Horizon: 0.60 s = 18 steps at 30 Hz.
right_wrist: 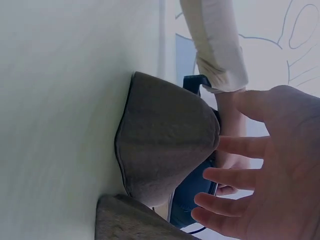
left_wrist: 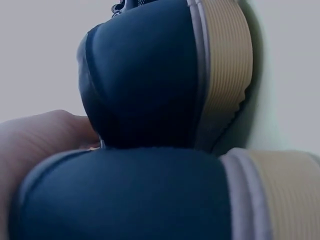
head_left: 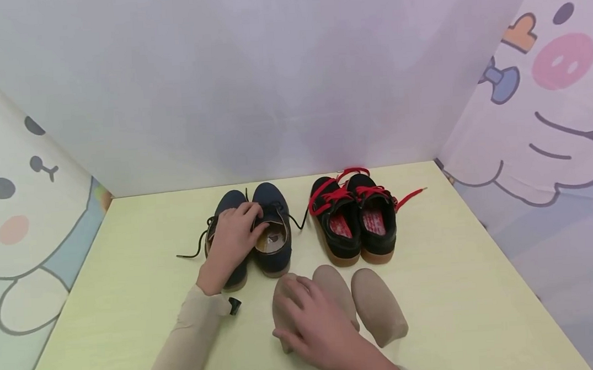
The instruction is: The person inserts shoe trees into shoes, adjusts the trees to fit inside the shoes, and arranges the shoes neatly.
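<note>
A pair of navy lace-up shoes stands side by side on the table, toes away from me. My left hand reaches over the left navy shoe, its fingers bent at the inner edge of the right navy shoe, thumb at that shoe's opening. Close by lie smooth beige toe-shaped shoe inserts: a left one, a middle one and a right one. Over the left one hovers my right hand; the right wrist view shows its fingers spread beside that insert, holding nothing.
Black shoes with red laces stand right of the navy pair. Loose dark laces trail from the navy shoes. A pale yellow table carries everything, with a white wall behind and cartoon-printed panels at both sides.
</note>
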Available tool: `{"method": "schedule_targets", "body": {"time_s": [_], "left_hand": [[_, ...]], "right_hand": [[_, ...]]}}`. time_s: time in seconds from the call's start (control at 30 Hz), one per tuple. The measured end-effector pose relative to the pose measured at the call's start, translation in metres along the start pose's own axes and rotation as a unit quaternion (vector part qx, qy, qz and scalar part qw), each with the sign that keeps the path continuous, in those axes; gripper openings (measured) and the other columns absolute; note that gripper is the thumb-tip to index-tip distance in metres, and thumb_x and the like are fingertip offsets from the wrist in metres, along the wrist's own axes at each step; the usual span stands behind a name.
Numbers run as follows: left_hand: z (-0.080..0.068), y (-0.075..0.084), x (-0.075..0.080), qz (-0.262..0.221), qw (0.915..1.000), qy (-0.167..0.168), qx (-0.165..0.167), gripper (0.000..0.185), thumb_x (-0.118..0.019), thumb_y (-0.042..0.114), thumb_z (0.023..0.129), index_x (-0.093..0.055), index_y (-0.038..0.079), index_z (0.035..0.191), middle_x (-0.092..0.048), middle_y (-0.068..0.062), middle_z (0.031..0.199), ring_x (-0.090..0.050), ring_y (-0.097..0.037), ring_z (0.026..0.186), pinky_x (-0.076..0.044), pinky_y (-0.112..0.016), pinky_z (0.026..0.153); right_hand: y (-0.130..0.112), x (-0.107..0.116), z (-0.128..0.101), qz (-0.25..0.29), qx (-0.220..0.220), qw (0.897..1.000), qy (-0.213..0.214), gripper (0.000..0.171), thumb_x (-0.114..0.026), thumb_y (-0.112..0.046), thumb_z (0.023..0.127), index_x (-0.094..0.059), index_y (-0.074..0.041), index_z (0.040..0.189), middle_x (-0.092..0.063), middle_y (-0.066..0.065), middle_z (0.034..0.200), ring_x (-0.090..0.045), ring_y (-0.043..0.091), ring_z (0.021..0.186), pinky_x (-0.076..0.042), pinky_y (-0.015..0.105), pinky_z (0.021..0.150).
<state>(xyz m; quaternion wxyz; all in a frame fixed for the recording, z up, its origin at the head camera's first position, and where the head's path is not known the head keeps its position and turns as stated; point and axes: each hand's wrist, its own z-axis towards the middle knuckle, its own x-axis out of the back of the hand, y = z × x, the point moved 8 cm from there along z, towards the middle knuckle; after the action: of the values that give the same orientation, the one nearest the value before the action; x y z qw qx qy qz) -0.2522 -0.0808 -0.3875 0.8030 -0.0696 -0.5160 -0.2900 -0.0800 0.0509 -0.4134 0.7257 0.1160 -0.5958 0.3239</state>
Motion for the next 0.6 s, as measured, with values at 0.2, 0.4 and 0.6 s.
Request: {"method": "schedule_targets", "body": {"time_s": [0.2, 0.4, 0.6], "left_hand": [[0.001, 0.001, 0.001, -0.009, 0.9999, 0.012, 0.002, 0.023, -0.079, 0.029, 0.094, -0.063, 0.013, 0.097, -0.069, -0.007, 0.095, -0.063, -0.03, 0.074, -0.054, -0.05, 0.083], [0.004, -0.002, 0.0, -0.025, 0.9996, 0.012, 0.01, 0.021, -0.078, 0.027, 0.095, -0.063, 0.013, 0.097, -0.067, -0.006, 0.088, -0.056, -0.025, 0.064, -0.051, -0.045, 0.071], [0.004, -0.004, 0.001, -0.046, 0.9987, 0.008, 0.023, 0.019, -0.077, 0.026, 0.096, -0.064, 0.013, 0.097, -0.069, -0.006, 0.089, -0.053, -0.021, 0.061, -0.048, -0.041, 0.066]], "right_hand": [[0.001, -0.007, -0.009, 0.026, -0.003, 0.998, -0.051, 0.051, -0.067, -0.056, 0.097, -0.063, -0.024, 0.137, -0.05, 0.009, 0.156, -0.05, 0.033, 0.14, -0.052, 0.053, 0.105], [0.0, -0.013, -0.014, 0.014, 0.012, 0.997, -0.077, 0.05, -0.068, -0.056, 0.097, -0.062, -0.027, 0.137, -0.051, 0.008, 0.155, -0.051, 0.036, 0.14, -0.049, 0.055, 0.108], [-0.001, -0.016, -0.018, -0.014, 0.036, 0.998, -0.056, 0.05, -0.075, -0.053, 0.092, -0.065, -0.024, 0.131, -0.057, 0.008, 0.149, -0.052, 0.038, 0.14, -0.05, 0.052, 0.108]]}}
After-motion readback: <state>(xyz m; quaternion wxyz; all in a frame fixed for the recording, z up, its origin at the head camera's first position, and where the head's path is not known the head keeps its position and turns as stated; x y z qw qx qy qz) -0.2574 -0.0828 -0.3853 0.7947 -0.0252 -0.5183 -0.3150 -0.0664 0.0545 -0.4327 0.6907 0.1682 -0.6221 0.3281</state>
